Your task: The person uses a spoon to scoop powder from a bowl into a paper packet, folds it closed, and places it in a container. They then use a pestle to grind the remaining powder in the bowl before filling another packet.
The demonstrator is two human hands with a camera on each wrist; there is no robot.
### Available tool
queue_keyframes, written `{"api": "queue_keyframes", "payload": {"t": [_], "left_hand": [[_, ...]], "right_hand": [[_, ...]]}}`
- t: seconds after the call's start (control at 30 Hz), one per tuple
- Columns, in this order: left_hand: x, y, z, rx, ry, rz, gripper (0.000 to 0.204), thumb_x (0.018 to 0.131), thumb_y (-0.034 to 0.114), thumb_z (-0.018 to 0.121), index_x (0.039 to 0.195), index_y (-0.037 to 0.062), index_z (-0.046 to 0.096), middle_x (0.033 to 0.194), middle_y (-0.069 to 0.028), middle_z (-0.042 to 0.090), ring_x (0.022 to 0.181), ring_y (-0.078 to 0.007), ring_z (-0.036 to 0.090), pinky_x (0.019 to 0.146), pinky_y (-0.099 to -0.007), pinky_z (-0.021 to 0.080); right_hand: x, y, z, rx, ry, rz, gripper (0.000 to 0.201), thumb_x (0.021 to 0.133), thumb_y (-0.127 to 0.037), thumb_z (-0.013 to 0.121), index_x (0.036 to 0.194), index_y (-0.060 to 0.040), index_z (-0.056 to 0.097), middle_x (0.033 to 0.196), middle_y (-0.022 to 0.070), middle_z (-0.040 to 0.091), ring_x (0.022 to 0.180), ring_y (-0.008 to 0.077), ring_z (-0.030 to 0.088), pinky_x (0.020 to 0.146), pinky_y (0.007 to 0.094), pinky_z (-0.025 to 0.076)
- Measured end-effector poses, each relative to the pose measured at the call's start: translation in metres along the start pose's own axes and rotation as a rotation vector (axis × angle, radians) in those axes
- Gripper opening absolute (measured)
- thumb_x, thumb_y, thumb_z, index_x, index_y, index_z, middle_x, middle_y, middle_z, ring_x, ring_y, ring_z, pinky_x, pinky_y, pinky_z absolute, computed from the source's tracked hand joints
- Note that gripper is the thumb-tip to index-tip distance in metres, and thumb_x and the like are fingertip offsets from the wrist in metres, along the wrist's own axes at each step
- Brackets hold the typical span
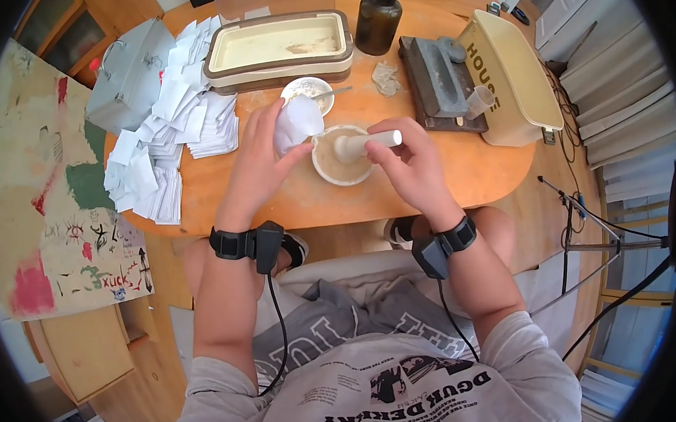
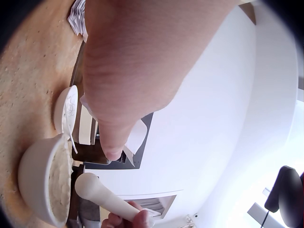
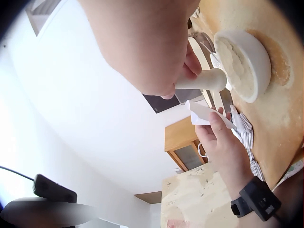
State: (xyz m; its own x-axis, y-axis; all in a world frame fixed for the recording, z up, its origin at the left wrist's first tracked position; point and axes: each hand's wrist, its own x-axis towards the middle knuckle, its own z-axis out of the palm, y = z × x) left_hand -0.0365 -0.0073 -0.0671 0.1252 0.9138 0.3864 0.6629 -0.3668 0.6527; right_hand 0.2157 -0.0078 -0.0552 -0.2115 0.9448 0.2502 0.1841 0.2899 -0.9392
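In the head view my left hand [image 1: 263,147] holds a folded piece of white paper [image 1: 300,122] between thumb and fingers, just left of a white mortar [image 1: 338,181]. My right hand [image 1: 417,168] grips a white pestle [image 1: 372,141] by its handle. Both wrist views show the rounded head of the pestle [image 2: 92,187] raised clear of the mortar. Pale powder [image 2: 59,185] fills much of the mortar. The paper [image 3: 205,114] is bent into an open fold in the right wrist view. Behind the mortar stands a small white bowl [image 1: 327,106] with a spoon [image 1: 335,92] in it.
Stacks of white paper slips [image 1: 176,111] lie left, beside a metal box [image 1: 127,74]. At the back are a cream rectangular tray [image 1: 276,70] and a brown glass jar [image 1: 378,22]. A grey stone trough [image 1: 436,82], plastic cup [image 1: 479,102] and cream bin [image 1: 517,83] stand right.
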Motion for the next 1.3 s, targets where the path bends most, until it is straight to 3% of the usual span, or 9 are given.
{"api": "queue_keyframes", "payload": {"t": [0.07, 0.17, 0.4, 0.5, 0.57, 0.67, 1.0, 1.07, 1.3], "left_hand": [[-0.001, 0.000, 0.001, -0.022, -0.017, -0.029, 0.072, 0.086, 0.029, 0.078, 0.144, 0.0018, 0.044, 0.136, -0.0209, 0.052, 0.127, -0.0376, 0.051, 0.107, -0.0424, 0.042], [0.001, 0.000, 0.002, 0.018, 0.002, 0.033, 0.072, 0.085, 0.027, 0.079, 0.140, -0.0033, 0.045, 0.131, -0.0218, 0.052, 0.122, -0.0380, 0.052, 0.104, -0.0434, 0.043], [0.001, -0.001, 0.002, -0.004, -0.010, 0.007, 0.072, 0.085, 0.028, 0.078, 0.142, -0.0011, 0.045, 0.133, -0.0213, 0.052, 0.124, -0.0376, 0.052, 0.106, -0.0426, 0.042], [-0.001, -0.001, 0.000, -0.009, -0.007, -0.004, 0.072, 0.085, 0.028, 0.078, 0.142, -0.0009, 0.045, 0.133, -0.0213, 0.052, 0.124, -0.0377, 0.051, 0.106, -0.0426, 0.042], [0.000, 0.000, 0.002, -0.014, -0.002, 0.010, 0.072, 0.084, 0.027, 0.079, 0.140, -0.0029, 0.045, 0.131, -0.0217, 0.052, 0.122, -0.0384, 0.052, 0.104, -0.0433, 0.043], [-0.001, -0.003, 0.001, 0.012, 0.015, 0.024, 0.072, 0.084, 0.027, 0.079, 0.140, -0.0032, 0.045, 0.131, -0.0218, 0.052, 0.122, -0.0384, 0.052, 0.104, -0.0433, 0.043], [-0.001, 0.000, 0.001, 0.004, -0.005, 0.005, 0.072, 0.085, 0.027, 0.079, 0.141, -0.0037, 0.044, 0.131, -0.0221, 0.052, 0.122, -0.0385, 0.051, 0.105, -0.0431, 0.043], [0.000, 0.000, 0.002, -0.006, -0.014, -0.003, 0.072, 0.085, 0.027, 0.079, 0.140, -0.0035, 0.045, 0.131, -0.0221, 0.052, 0.122, -0.0385, 0.051, 0.105, -0.0431, 0.043], [0.000, -0.001, 0.001, -0.001, -0.011, 0.005, 0.072, 0.085, 0.027, 0.079, 0.140, -0.0037, 0.045, 0.130, -0.0220, 0.052, 0.121, -0.0379, 0.052, 0.104, -0.0430, 0.043]], "right_hand": [[0.002, -0.005, -0.002, -0.120, -0.029, -0.010, 0.022, 0.092, -0.014, 0.075, 0.108, 0.0004, 0.068, 0.102, 0.0110, 0.065, 0.087, 0.0185, 0.068, 0.076, 0.0285, 0.057], [0.001, -0.003, -0.001, -0.169, -0.050, -0.037, 0.022, 0.092, -0.013, 0.074, 0.108, 0.0007, 0.068, 0.104, 0.0115, 0.065, 0.089, 0.0193, 0.068, 0.077, 0.0293, 0.058], [0.001, -0.004, -0.001, -0.164, -0.041, -0.020, 0.021, 0.092, -0.010, 0.073, 0.111, -0.0011, 0.069, 0.108, 0.0114, 0.065, 0.094, 0.0207, 0.067, 0.080, 0.0299, 0.058], [-0.001, -0.006, -0.001, -0.098, -0.029, -0.106, 0.022, 0.092, -0.010, 0.073, 0.111, -0.0015, 0.069, 0.107, 0.0107, 0.065, 0.094, 0.0208, 0.067, 0.079, 0.0303, 0.058], [0.000, -0.006, -0.005, -0.236, -0.133, -0.072, 0.022, 0.092, -0.011, 0.073, 0.111, -0.0014, 0.069, 0.106, 0.0107, 0.065, 0.093, 0.0212, 0.067, 0.077, 0.0305, 0.057], [-0.004, -0.006, -0.003, -0.116, -0.035, -0.118, 0.022, 0.092, -0.012, 0.073, 0.111, -0.0015, 0.069, 0.105, 0.0112, 0.066, 0.091, 0.0216, 0.067, 0.076, 0.0304, 0.057], [-0.002, -0.002, -0.006, -0.119, -0.030, -0.094, 0.021, 0.093, -0.013, 0.073, 0.110, -0.0011, 0.068, 0.104, 0.0118, 0.066, 0.089, 0.0225, 0.067, 0.076, 0.0302, 0.057], [0.000, 0.003, -0.008, -0.218, -0.101, -0.049, 0.022, 0.093, -0.015, 0.072, 0.110, -0.0005, 0.068, 0.103, 0.0125, 0.066, 0.088, 0.0230, 0.067, 0.075, 0.0306, 0.057], [0.000, 0.003, -0.007, -0.286, -0.072, -0.095, 0.026, 0.093, -0.018, 0.073, 0.111, -0.0002, 0.066, 0.098, 0.0124, 0.067, 0.077, 0.0216, 0.066, 0.068, 0.0311, 0.055]]}}
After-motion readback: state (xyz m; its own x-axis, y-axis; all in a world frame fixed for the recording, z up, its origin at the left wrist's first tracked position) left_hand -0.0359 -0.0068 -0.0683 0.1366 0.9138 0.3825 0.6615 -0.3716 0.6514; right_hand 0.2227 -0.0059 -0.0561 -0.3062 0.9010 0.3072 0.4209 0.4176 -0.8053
